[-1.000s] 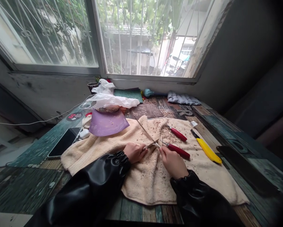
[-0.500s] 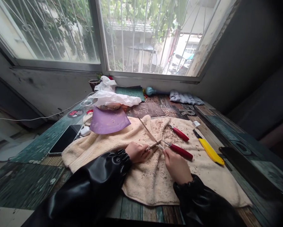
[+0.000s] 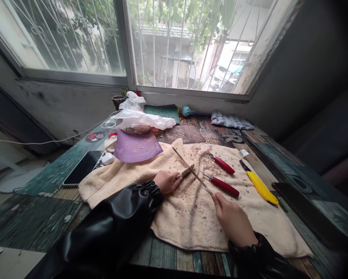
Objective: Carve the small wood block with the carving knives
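Note:
My left hand [image 3: 167,181] rests on the cream towel [image 3: 191,217], closed around a small wooden piece [image 3: 187,171] whose tip points up and right. Lower on the towel, my right hand [image 3: 233,219] grips the near end of a long thin file [image 3: 191,170]. The file slants up-left and lies across the wooden piece. Both arms are in shiny black sleeves. Wood shavings are scattered over the towel around my hands.
Two red-handled carving tools [image 3: 224,164] [image 3: 223,186] and a yellow-handled knife [image 3: 261,186] lie on the towel's right part. A purple sheet [image 3: 136,148], white plastic bags [image 3: 142,120], a phone [image 3: 82,167] and an earbud case [image 3: 107,158] sit at left. A dark strop [image 3: 304,213] lies at right.
My right hand has pulled back toward me and to the right, drawing the file down across the wooden piece. My left hand has stayed in place.

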The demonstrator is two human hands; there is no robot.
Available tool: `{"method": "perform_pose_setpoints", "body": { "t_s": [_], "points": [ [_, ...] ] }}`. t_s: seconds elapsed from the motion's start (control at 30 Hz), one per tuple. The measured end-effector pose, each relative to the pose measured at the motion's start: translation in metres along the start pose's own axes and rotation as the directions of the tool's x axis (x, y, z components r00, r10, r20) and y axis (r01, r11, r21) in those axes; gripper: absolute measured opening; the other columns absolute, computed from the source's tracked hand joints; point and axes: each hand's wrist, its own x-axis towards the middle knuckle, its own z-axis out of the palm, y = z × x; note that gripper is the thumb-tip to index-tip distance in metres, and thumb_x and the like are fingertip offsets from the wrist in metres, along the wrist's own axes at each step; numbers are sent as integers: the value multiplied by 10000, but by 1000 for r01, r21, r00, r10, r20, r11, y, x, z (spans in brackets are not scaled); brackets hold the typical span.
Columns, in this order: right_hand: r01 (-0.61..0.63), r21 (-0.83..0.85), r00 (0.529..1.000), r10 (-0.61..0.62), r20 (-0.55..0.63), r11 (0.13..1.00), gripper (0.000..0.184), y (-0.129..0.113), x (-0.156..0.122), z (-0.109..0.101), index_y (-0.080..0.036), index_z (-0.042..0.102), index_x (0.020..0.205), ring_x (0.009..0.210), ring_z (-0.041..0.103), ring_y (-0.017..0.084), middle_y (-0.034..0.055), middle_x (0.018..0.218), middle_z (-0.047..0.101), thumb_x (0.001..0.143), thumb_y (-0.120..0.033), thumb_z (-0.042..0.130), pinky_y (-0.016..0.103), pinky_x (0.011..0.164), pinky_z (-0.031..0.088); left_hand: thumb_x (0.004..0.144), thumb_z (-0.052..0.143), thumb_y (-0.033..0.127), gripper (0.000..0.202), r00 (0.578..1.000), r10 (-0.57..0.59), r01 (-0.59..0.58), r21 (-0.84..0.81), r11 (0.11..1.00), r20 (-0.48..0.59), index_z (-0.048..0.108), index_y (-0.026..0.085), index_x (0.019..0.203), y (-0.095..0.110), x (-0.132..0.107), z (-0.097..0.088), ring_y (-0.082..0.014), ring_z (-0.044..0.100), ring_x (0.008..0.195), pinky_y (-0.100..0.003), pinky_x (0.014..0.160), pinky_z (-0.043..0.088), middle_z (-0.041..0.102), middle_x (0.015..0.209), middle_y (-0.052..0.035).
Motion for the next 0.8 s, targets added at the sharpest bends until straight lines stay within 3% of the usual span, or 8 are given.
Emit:
{"method": "perform_pose_setpoints", "body": {
  "t_s": [0.17, 0.37, 0.6, 0.7, 0.8],
  "points": [
    [11, 14, 999, -11, -32, 1000, 269, -5, 16, 2, -223, 527, 824, 542, 557, 133, 20, 603, 605, 876, -326, 284, 230, 441, 167, 844, 281, 390, 369, 999, -5, 5, -25, 1000, -40, 577, 173, 805, -2, 1, -1, -162, 582, 582, -244, 529, 379, 622, 632, -57],
    [97, 3, 992, -97, -76, 995, 284, -19, 30, 3, -201, 528, 827, 541, 570, 131, 30, 616, 620, 880, -326, 278, 238, 445, 176, 842, 276, 407, 375, 988, 140, -140, -2, 990, -64, 576, 182, 842, 15, -2, 2, -146, 564, 522, -235, 493, 367, 600, 575, -44],
    [45, -17, 999, -45, -17, 999, 286, -6, 7, 3, -232, 515, 841, 532, 565, 141, 22, 594, 600, 881, -342, 255, 225, 433, 152, 854, 260, 394, 372, 999, 14, -13, 33, 999, -51, 567, 184, 842, 10, -1, 1, -153, 573, 553, -239, 503, 366, 618, 623, -50],
    [50, -4, 999, -50, -6, 999, 286, -1, 2, 4, -227, 518, 845, 520, 554, 135, 19, 582, 595, 880, -341, 257, 223, 432, 159, 845, 278, 395, 356, 996, 74, -75, -12, 997, -58, 565, 186, 815, 9, -1, 1, -144, 566, 540, -232, 498, 367, 605, 598, -41],
    [64, 18, 998, -64, -16, 998, 292, -11, 14, 3, -207, 525, 839, 546, 563, 132, 29, 605, 604, 882, -323, 260, 225, 436, 172, 839, 287, 392, 349, 987, 147, -151, -49, 987, -65, 562, 183, 795, 12, -2, 0, -135, 563, 531, -223, 493, 369, 596, 582, -35]
  ]
}}
